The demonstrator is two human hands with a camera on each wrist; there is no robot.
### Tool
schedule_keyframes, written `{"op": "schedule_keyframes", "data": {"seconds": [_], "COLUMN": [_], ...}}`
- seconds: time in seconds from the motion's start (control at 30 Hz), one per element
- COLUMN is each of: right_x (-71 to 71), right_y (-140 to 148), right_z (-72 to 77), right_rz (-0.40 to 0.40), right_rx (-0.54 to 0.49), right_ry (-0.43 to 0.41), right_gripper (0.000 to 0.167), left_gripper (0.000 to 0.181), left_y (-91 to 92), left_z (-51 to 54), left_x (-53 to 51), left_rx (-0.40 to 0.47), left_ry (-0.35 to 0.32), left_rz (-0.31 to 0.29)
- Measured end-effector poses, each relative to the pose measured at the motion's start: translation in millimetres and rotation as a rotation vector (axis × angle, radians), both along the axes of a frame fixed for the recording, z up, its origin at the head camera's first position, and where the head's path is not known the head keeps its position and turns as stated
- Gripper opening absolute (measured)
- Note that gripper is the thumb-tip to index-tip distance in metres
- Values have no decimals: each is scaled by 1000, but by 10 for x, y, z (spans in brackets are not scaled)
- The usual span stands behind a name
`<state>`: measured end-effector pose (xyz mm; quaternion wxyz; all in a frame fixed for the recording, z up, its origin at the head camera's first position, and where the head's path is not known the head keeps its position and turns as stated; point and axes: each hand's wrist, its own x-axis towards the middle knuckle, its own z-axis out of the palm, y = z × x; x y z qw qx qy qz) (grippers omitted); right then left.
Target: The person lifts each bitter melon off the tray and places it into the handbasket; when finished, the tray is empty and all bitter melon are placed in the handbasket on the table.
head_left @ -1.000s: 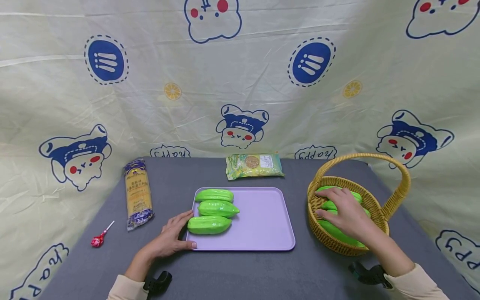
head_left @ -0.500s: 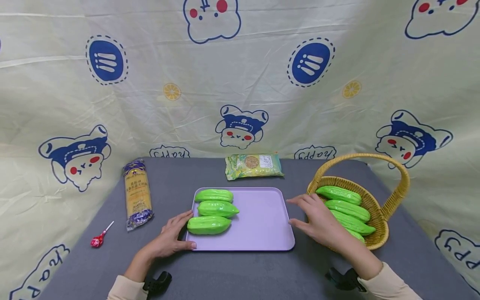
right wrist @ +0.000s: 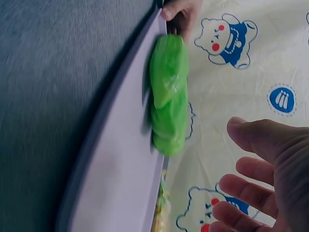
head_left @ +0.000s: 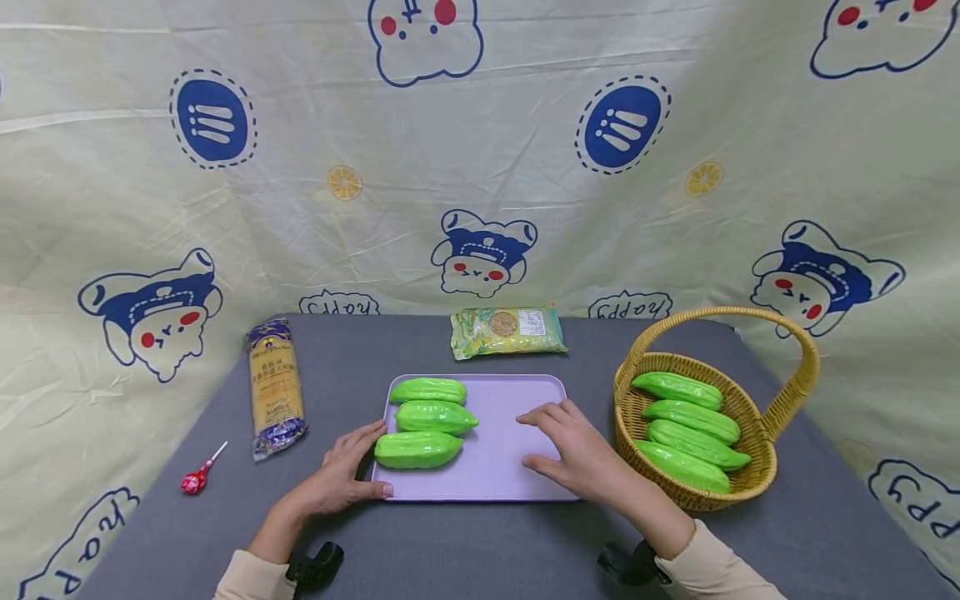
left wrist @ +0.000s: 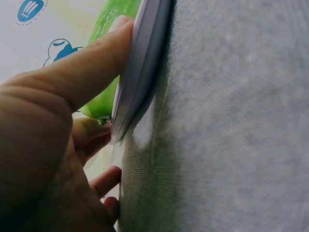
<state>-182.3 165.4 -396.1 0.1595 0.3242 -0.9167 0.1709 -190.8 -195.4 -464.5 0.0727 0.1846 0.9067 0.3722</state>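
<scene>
In the head view, the lilac tray (head_left: pixel 517 417) lies mid-table with three glossy green ridged fruits (head_left: pixel 418 451) side by side on its left part. They resemble bitter melons; the exact kind is unclear. My left hand (head_left: pixel 341 475) holds the tray's near left corner, thumb on the rim (left wrist: pixel 140 63) in the left wrist view. Over the tray's right part, my right hand (head_left: pixel 581 454) is spread with nothing in it. The right wrist view shows that hand (right wrist: pixel 265 179) apart from the fruits (right wrist: pixel 169 92). Several more green fruits (head_left: pixel 693 421) lie in a wicker basket (head_left: pixel 750 483) at the right.
A green food packet (head_left: pixel 510 333) lies behind the tray. At the left are a yellow pasta bag (head_left: pixel 276 387) and a red lollipop (head_left: pixel 197 481). The basket's tall arched handle (head_left: pixel 806 375) stands up. A printed cloth (head_left: pixel 480 133) hangs behind the grey tabletop (head_left: pixel 465 550).
My right hand has left the basket and moved leftward over the tray's right part, uncovering the fruits in the basket. My left hand and the fruits on the tray have stayed put.
</scene>
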Motion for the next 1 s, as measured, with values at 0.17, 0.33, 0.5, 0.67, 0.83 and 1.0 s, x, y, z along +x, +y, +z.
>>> {"op": "schedule_keyframes", "data": {"seconds": [0.17,0.33,0.5,0.67,0.83,1.0], "right_x": [-4,-14,-48,-86,-119,-139], "right_y": [-156,-306,-463,-603,-740,-856], "right_z": [-50,-73,-111,-164,-205,-246], "right_rz": [38,89,132,153,163,157], "right_rx": [-1,3,16,31,32,59], "right_ry": [-1,-4,-5,-15,-42,-35], "right_gripper": [46,46,46,48,49,51], "left_gripper": [91,91,91,92,92,91], "left_y": [-2,-3,-4,-3,-4,-2], "left_z": [-5,-7,-10,-11,-6,-4], "left_x": [5,4,-5,-5,-3,-4], "left_rx": [2,1,2,-3,-3,-5], "left_ry": [0,-2,1,4,4,6], "left_rz": [-4,-1,2,3,5,0]}}
